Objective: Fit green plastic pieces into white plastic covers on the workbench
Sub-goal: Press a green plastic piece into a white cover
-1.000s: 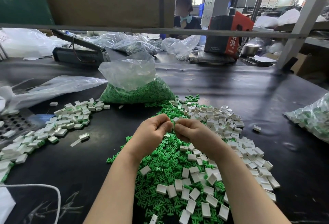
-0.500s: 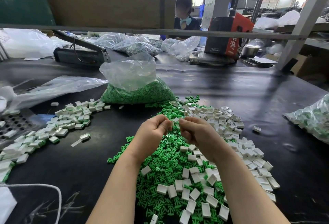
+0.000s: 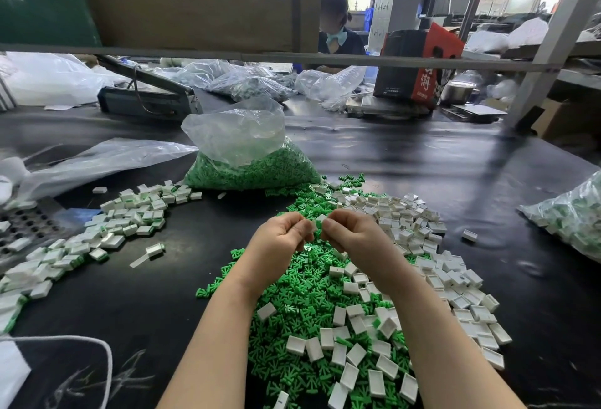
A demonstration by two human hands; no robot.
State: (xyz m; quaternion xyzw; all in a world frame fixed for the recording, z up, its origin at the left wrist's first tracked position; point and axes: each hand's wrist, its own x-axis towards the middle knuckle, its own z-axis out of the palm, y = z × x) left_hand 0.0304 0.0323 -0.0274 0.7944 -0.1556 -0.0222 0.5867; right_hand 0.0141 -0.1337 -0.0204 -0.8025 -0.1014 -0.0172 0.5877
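Both our hands, left (image 3: 276, 239) and right (image 3: 353, 234), pinched one white cover (image 3: 320, 219) above the green pieces (image 3: 292, 291); bare black tabletop (image 3: 156, 295) lay open leftward.

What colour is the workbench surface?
Black workbench surface, glossy, seen in the head view.

Hands (image 3: 317, 236) above loose pile (image 3: 292, 308), bag (image 3: 250, 161) behind, assembled pieces (image 3: 130, 216) left

A: Does the person wear anything on the arms?
B: No sleeves are visible. Both forearms are bare, and the left hand (image 3: 279, 242) and right hand (image 3: 353, 234) have no gloves.
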